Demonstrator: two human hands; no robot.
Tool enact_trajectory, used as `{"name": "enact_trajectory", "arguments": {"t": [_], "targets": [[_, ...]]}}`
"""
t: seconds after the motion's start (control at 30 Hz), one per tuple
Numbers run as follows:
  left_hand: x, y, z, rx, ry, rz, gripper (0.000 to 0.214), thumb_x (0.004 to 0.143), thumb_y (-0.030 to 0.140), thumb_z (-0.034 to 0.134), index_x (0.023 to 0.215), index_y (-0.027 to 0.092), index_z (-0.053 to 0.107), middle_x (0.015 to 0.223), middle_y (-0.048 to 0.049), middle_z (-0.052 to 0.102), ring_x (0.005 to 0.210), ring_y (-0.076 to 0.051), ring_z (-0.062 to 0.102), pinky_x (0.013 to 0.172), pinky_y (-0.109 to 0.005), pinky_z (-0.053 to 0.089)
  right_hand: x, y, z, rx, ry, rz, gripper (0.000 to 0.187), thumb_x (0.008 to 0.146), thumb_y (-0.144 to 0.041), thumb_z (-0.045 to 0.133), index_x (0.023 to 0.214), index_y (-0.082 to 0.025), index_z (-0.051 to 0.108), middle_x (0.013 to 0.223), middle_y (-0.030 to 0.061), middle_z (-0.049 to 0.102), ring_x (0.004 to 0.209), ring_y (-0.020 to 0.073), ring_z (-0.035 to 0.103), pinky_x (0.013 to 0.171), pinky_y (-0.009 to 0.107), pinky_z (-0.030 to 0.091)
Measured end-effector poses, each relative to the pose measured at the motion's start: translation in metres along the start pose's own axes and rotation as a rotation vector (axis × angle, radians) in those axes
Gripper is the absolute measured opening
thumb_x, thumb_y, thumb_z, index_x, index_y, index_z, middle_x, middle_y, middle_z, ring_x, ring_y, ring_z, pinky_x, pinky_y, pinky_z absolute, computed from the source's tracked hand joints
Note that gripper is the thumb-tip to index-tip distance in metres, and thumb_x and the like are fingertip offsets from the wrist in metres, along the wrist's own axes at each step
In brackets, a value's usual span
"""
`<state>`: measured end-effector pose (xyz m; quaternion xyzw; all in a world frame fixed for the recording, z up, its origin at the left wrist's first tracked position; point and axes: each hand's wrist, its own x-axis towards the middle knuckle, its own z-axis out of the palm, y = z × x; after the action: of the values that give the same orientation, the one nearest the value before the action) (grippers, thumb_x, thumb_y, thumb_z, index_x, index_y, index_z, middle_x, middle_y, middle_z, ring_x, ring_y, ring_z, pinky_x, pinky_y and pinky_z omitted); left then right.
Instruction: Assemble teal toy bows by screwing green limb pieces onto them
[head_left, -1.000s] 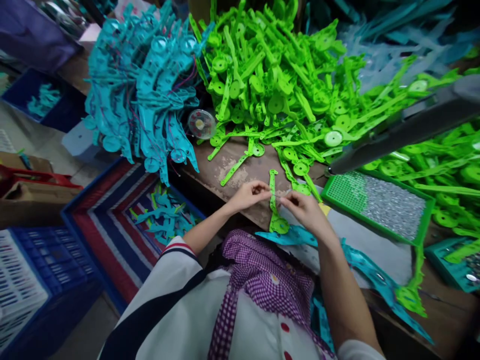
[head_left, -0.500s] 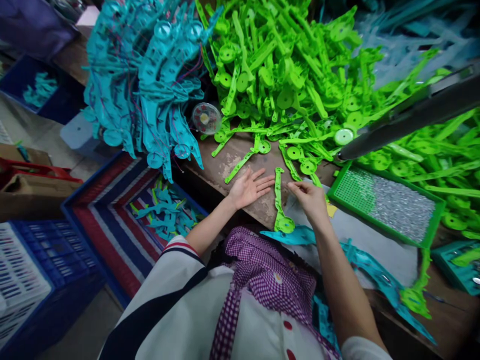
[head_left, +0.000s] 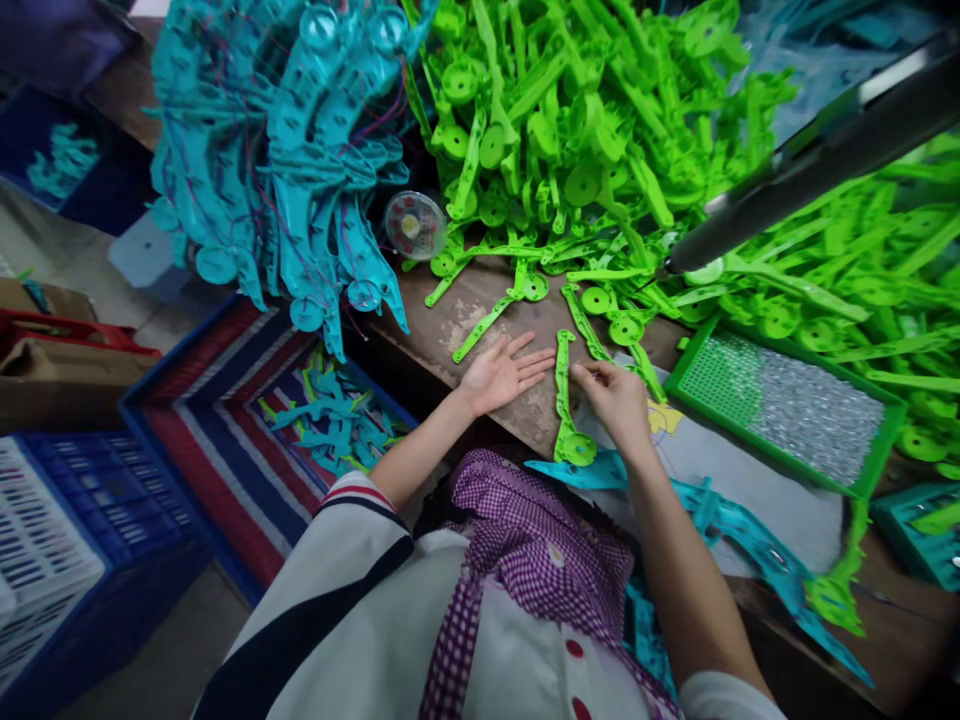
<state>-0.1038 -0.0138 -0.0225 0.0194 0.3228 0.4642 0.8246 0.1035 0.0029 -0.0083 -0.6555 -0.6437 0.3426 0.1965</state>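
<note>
My left hand rests palm up on the brown bench, fingers stretched out and nothing in it. Just right of its fingertips lies a bright green plastic arm piece, its round disc end toward me. On that piece's other side, my right hand is closed in a pinch; whatever is between the fingertips is too small to make out. Under my right forearm a long turquoise plastic piece stretches over a pale sheet. To the right of that hand sits a green tray of small silvery parts.
A big heap of green pieces covers the back of the bench. Turquoise wired pieces are stacked at left. A dark power-driver-like tool hangs in from the right. Below left stands a striped-lined bin with turquoise-green parts.
The view has shifted slightly. Both hands keep nearly the same pose beside the green piece. The dark tool's tip appears a little higher and further left.
</note>
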Motion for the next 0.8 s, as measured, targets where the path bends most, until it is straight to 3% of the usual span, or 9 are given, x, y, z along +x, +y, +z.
{"name": "enact_trajectory", "arguments": {"t": [0.13,0.23,0.47,0.67,0.8], "targets": [[-0.002,-0.011,0.006,0.059,0.063,0.116,0.025,0.097,0.024,0.057,0.122,0.019,0.058,0.114,-0.0122,0.076,0.107,-0.02,0.074,0.109,-0.038,0.048,-0.004,-0.004,-0.002,0.078,0.03,-0.057,0.047,0.084,-0.058,0.057,0.09,-0.016,0.077,0.077,0.0086,0.074,0.071,0.0218,0.063,0.068,0.033,0.043],[-0.004,-0.02,0.015,0.102,0.178,0.213,0.031,0.088,0.007,0.064,0.116,0.018,0.057,0.101,-0.0073,0.078,0.097,-0.017,0.076,0.112,-0.039,0.045,-0.01,-0.007,-0.004,0.137,0.042,-0.075,0.048,0.082,-0.06,0.058,0.085,-0.016,0.076,0.077,0.0085,0.074,0.069,0.0212,0.062,0.066,0.032,0.044],[0.0,-0.024,0.022,0.105,0.283,0.243,0.038,0.085,0.001,0.064,0.118,0.016,0.054,0.096,-0.0074,0.079,0.095,-0.017,0.076,0.111,-0.041,0.045,-0.016,-0.003,-0.005,0.151,0.04,-0.029,0.048,0.082,-0.062,0.058,0.085,-0.017,0.076,0.079,0.0088,0.074,0.072,0.0218,0.063,0.067,0.032,0.045],[-0.003,-0.023,0.025,0.105,0.282,0.243,0.042,0.085,-0.002,0.058,0.122,0.017,0.052,0.092,-0.0048,0.079,0.092,-0.015,0.076,0.112,-0.038,0.046,-0.013,-0.004,-0.003,-0.099,0.067,0.028,0.052,0.084,-0.064,0.054,0.093,-0.019,0.08,0.074,0.0092,0.073,0.07,0.0234,0.061,0.063,0.031,0.034],[-0.003,-0.022,0.025,0.099,0.281,0.239,0.045,0.086,-0.001,0.054,0.127,0.016,0.05,0.095,-0.0068,0.079,0.096,-0.016,0.076,0.113,-0.038,0.046,-0.012,-0.011,-0.003,-0.14,0.035,0.046,0.051,0.085,-0.061,0.054,0.096,-0.02,0.081,0.079,0.0091,0.074,0.07,0.0227,0.06,0.062,0.031,0.032]]}}
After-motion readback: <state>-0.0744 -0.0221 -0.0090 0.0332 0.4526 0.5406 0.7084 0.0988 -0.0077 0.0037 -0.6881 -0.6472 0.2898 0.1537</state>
